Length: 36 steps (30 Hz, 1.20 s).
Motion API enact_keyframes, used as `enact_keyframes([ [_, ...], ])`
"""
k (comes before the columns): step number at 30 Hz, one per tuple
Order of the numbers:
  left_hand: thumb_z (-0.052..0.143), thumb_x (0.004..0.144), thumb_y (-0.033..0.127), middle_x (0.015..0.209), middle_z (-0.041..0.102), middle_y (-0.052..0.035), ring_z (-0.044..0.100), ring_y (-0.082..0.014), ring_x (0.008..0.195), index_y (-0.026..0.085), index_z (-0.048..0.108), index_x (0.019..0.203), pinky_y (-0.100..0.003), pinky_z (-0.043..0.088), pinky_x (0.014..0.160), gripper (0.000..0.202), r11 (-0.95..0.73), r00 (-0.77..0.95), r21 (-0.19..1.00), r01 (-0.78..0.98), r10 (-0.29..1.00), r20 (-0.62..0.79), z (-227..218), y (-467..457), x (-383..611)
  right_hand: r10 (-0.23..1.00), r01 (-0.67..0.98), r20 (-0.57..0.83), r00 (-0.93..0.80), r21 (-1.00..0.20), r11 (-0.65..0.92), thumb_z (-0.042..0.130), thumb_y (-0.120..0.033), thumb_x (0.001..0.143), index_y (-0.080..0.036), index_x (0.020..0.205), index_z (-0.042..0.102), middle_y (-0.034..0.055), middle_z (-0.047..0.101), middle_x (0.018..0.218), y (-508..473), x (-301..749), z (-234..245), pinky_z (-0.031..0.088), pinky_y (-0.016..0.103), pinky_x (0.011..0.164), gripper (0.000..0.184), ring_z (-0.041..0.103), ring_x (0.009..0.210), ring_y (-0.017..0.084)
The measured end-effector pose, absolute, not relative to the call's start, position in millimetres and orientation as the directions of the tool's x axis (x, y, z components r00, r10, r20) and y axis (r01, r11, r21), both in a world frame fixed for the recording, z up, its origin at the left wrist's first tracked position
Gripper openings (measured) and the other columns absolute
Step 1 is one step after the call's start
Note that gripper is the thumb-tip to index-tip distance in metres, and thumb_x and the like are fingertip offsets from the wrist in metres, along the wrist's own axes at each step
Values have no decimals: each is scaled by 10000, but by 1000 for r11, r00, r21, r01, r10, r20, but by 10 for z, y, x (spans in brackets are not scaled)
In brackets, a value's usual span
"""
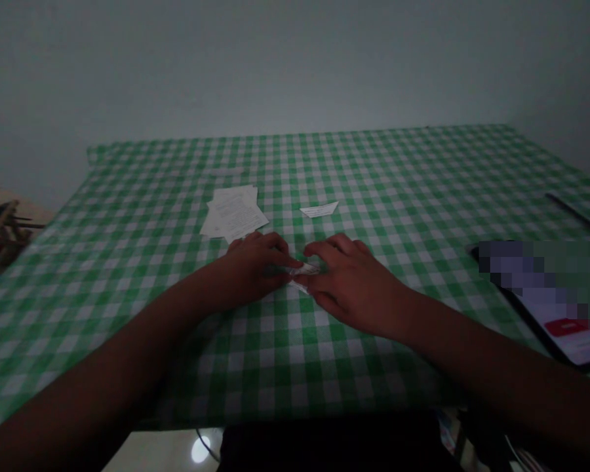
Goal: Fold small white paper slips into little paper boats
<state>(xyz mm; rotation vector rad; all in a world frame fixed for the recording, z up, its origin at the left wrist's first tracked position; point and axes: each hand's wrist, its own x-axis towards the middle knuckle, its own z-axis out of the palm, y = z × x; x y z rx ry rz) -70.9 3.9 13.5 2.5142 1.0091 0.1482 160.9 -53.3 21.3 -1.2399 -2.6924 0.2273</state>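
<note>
A small folded piece of printed paper (305, 269) lies on the tablecloth between my two hands, largely covered by fingers. My left hand (255, 269) holds its left side, thumb and index fingertip pressed on it. From the right, my right hand (356, 282) grips the same paper with its fingers bent, the fingertips close to those of the left. Just beyond the hands sits a small paper boat (319, 210) with lines of print. Several loose printed sheets (236, 213) overlap in a pile behind my left hand, which hides their near edge.
A green and white checked tablecloth (403, 196) covers the table, which reaches a pale wall (295, 65). At the right lies a device with a lit screen (545, 301), partly blurred out. Behind it is a thin dark stick-like object (577, 215). A faint pale strip (226, 172) lies farther back.
</note>
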Motion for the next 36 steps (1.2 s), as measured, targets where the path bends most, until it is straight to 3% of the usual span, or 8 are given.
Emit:
enact_keyframes([
  [10,612,905,337,1146,598,-25,533,-243,1070,396,691,1153,-434,394,912,268,-633,722,412,655,684,-97,156,44,-701,815,785,79,-575,-228,576,507,-318,969,-397,1224,675,92,530,1352,-550,1588,134,390,480,865,315,404,1184,339],
  [28,607,906,346,1165,593,-21,528,-251,1093,418,669,1195,-450,375,922,304,-616,706,392,683,694,-139,187,43,-705,856,824,-12,-517,-278,493,544,-300,941,-423,1109,735,82,589,1272,-387,1931,220,406,504,886,283,444,1186,343],
  [36,576,925,360,1153,588,-32,511,-248,1063,372,665,1211,-444,368,891,299,-635,693,361,683,719,-47,108,-17,-634,828,788,50,-558,-282,548,527,-240,933,-281,1125,736,93,600,1204,-350,1839,230,411,429,893,287,493,1083,274],
])
